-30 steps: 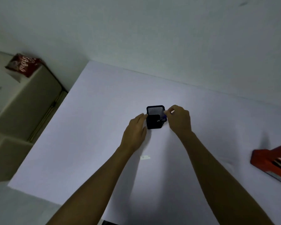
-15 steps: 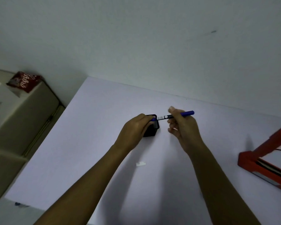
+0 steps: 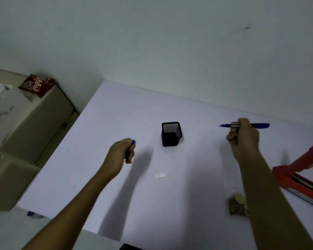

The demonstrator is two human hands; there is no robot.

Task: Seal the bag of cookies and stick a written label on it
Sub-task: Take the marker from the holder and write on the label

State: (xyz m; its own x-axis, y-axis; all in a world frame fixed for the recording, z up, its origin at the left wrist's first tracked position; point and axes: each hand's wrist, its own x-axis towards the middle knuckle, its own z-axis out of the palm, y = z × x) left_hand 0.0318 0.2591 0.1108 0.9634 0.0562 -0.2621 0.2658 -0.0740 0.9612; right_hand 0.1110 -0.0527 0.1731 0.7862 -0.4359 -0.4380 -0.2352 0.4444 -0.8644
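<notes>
Although the bag of cookies (image 3: 237, 204) lies near the front edge of the table (image 3: 116, 114), half hidden behind the right forearm, too little of it shows to tell whether its mouth is sealed yet. The small white label (image 3: 160, 175) lies flat on the table between the two forearms, well apart from the bag, and it looks blank, though it is too small to read. So the writing, by my judgement, has not begun, and the sticking is certainly still to do. The right hand (image 3: 243, 139) holds the blue pen (image 3: 246, 125) in curled fingers, raised above the table, with the bare tip pointing left toward the black mesh pen holder (image 3: 171, 133). The left hand (image 3: 121, 153) is closed around the pen's blue cap (image 3: 133, 142), whose end peeks out by the thumb, so the pen is uncapped and ready. What seems left is to bring the pen down to the label, write on it, and press it on the bag. At the right edge a red heat sealer (image 3: 296, 175) stands with its arm lifted. Beyond the table's left side a red packet (image 3: 36, 84) rests on a beige cabinet (image 3: 34, 123).
</notes>
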